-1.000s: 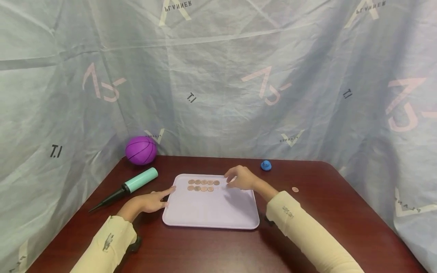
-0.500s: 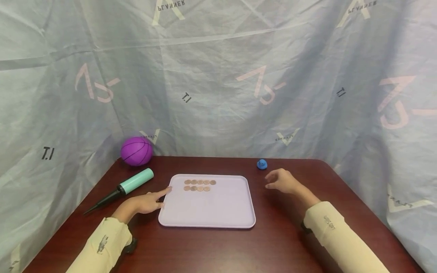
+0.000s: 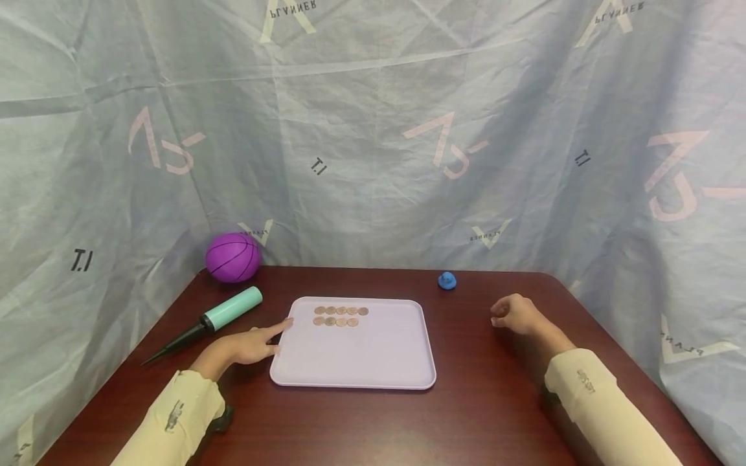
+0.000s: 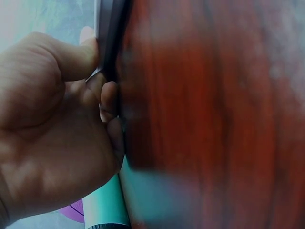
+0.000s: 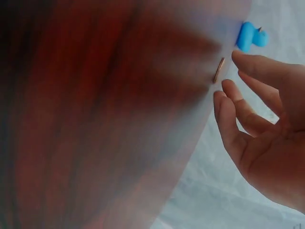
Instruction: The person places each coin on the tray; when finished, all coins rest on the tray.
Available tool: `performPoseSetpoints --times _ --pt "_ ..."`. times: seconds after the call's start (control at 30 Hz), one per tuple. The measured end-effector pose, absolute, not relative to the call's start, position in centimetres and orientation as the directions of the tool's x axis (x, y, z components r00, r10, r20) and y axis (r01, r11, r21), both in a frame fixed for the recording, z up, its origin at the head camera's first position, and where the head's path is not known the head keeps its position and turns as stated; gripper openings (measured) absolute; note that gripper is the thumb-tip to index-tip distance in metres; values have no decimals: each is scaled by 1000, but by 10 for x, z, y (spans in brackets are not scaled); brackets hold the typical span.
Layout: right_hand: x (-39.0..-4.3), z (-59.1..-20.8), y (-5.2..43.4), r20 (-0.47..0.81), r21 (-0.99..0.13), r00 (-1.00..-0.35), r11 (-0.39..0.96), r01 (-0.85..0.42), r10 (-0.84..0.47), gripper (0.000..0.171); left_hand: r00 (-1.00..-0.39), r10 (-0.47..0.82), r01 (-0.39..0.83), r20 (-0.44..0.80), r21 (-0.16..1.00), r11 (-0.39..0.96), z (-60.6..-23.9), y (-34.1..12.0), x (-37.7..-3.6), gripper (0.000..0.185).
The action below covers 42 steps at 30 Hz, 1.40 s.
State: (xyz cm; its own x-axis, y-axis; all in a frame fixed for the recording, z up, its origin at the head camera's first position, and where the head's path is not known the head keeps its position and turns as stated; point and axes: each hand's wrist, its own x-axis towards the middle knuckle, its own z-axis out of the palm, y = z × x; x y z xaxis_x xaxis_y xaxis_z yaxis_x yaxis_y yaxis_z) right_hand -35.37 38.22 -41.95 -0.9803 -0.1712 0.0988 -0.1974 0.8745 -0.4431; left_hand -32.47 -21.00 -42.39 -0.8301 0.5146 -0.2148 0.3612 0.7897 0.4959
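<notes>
A white tray [image 3: 373,362] lies on the table with two short rows of copper-coloured coins [image 3: 341,311] near its far edge. My left hand [image 3: 252,345] rests at its left rim, index finger stretched onto the rim and thumb at the edge; in the left wrist view, the thumb [image 4: 78,59] presses against the side. Off to the right, my right hand [image 3: 520,316] hovers low over the table with bent, parted fingers. In the right wrist view, a single coin [image 5: 218,70] lies edge-on just beyond those fingertips; the hand hides it in the head view.
A small blue duck-shaped toy [image 3: 447,280] stands at the back of the brown table [image 3: 350,427]. At the left are a purple ball [image 3: 233,257] and a teal hand pump [image 3: 233,309] with a black nozzle. Grey printed sheeting [image 3: 373,142] hangs behind the table.
My right hand has left the tray and moved right across the table to the lone coin. My left hand stays at the tray's rim; the coin rows look the same.
</notes>
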Motion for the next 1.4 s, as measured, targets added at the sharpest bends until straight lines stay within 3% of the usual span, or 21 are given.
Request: performPoseSetpoints --times 0.63,0.93,1.23,1.4 --pt "-366 -418 401 -98 -531 -981 843 -91 -168 22 -836 506 350 -214 502 791 -420 -209 -323 65" --pt "-358 -417 400 -91 -616 -974 780 -109 -208 33 -828 522 370 -202 502 781 -421 -208 -325 65" --pt "-352 -412 370 -2 -492 -962 838 -235 -271 9 -829 521 369 -202 503 781 -422 -210 -324 65" --pt "-359 -412 348 128 -470 -944 819 -328 -304 9 -829 520 365 -206 504 783 -426 -211 -325 66"
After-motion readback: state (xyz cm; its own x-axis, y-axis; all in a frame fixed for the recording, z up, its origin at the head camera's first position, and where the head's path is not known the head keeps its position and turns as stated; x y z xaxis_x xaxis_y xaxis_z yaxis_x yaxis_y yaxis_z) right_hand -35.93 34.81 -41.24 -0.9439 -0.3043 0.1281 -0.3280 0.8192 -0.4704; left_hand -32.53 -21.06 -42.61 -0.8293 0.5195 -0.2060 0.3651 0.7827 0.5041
